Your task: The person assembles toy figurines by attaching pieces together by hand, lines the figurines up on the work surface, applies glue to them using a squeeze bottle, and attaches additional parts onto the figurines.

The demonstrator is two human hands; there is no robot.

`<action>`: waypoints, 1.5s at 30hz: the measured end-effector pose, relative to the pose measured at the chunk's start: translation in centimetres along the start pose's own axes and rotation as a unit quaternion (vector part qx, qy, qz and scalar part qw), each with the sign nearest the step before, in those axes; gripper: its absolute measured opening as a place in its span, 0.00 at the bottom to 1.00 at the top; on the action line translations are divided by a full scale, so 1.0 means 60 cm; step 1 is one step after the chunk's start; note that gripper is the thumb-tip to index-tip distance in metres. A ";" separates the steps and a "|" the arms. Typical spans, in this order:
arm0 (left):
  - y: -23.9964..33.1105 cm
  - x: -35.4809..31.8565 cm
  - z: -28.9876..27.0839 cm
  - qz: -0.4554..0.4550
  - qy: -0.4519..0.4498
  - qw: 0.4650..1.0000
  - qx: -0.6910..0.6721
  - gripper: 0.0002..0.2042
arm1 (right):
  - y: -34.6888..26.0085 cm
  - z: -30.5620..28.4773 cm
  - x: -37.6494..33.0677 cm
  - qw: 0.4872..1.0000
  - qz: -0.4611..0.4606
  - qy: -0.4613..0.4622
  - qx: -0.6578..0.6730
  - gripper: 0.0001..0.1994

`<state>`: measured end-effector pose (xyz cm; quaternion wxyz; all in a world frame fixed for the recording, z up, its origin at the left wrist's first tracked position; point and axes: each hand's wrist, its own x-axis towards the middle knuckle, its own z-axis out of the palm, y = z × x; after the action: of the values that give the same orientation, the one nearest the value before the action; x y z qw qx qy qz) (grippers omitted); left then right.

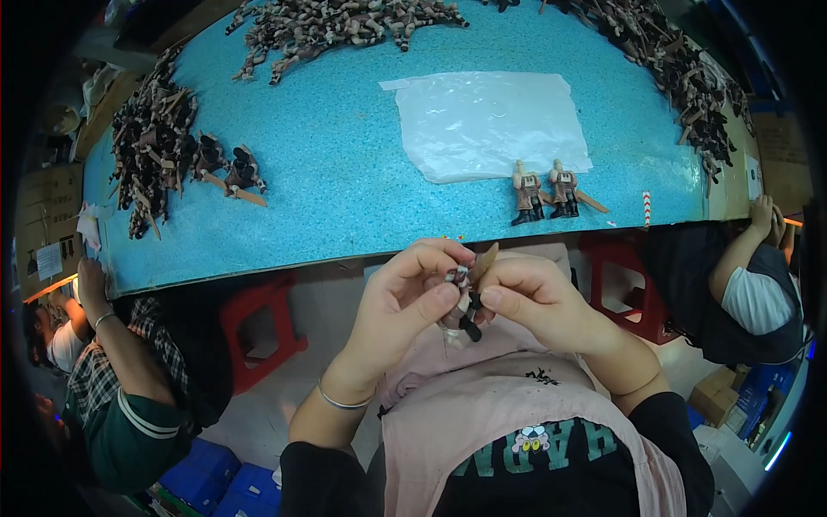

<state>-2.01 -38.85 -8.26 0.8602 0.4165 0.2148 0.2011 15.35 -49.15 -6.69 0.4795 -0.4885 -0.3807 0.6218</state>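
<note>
Just off the table's near edge, both my hands hold one small toy figure (459, 314) with dark boots and pale parts. My left hand (405, 293) pinches it from the left, thumb across its body. Against its other side, the thumb and fingers of my right hand (534, 300) close on a dark part, and a tan blade-shaped piece (486, 261) sticks up beside them. My fingers hide much of the figure. Two similar figures, one (526, 191) beside another (564, 188), lie on the table by the lower edge of a clear plastic sheet (491, 121).
The blue table (327, 172) carries figure piles at the left (155, 142), far side (345, 30) and right (689, 73). Two loose figures lie beside the left pile. People sit at both sides, near a red stool (263, 332) and another red stool (624, 289).
</note>
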 end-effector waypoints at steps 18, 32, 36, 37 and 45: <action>-0.008 -0.005 0.007 0.076 0.057 0.986 0.136 0.22 | 0.010 0.007 0.005 0.977 -0.121 0.079 -0.157 0.18; -0.012 0.002 -0.002 0.124 -0.018 0.976 0.179 0.17 | -0.001 0.009 0.010 0.964 -0.160 0.071 -0.198 0.20; -0.012 0.001 0.001 0.134 -0.011 0.973 0.188 0.16 | -0.001 0.010 0.009 0.965 -0.161 0.070 -0.193 0.20; -0.011 0.002 0.003 0.123 -0.005 0.978 0.170 0.16 | -0.003 0.008 0.010 0.968 -0.153 0.070 -0.187 0.20; 0.003 -0.003 -0.018 0.138 0.027 0.971 0.194 0.15 | -0.076 -0.082 0.085 0.910 -0.205 0.148 -0.329 0.11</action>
<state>-2.77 -38.17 -8.66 0.7209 0.5954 0.2134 0.2833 20.84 -43.02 -4.81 0.4596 -0.6161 -0.5801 0.2696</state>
